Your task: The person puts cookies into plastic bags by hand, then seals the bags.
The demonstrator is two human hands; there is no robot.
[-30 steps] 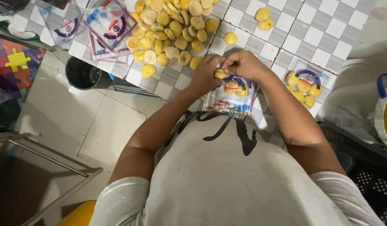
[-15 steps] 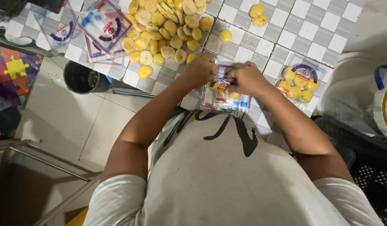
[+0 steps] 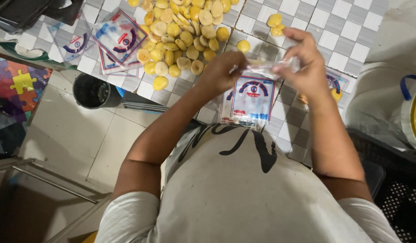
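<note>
My left hand (image 3: 220,72) and my right hand (image 3: 303,63) hold a clear plastic bag (image 3: 267,67) stretched between them above the checkered table (image 3: 347,31). Under the hands lies a stack of printed clear bags (image 3: 249,101) with blue and red marks. A heap of yellow round snacks (image 3: 181,33) covers the table beyond my left hand. One loose yellow piece (image 3: 243,46) sits close to the bag I hold. A filled bag of yellow pieces (image 3: 336,87) lies partly hidden behind my right wrist.
More printed bags (image 3: 118,38) lie at the table's left. Two yellow pieces (image 3: 275,24) sit at the far side. A black cup (image 3: 90,91) stands below the table edge on the tiled floor. A white bucket with a yellow lid (image 3: 412,114) is at right, a puzzle mat (image 3: 14,90) at left.
My hands have moved apart and lifted, now pulling a clear bag between them. Earlier they were together over the bag stack, holding a yellow piece.
</note>
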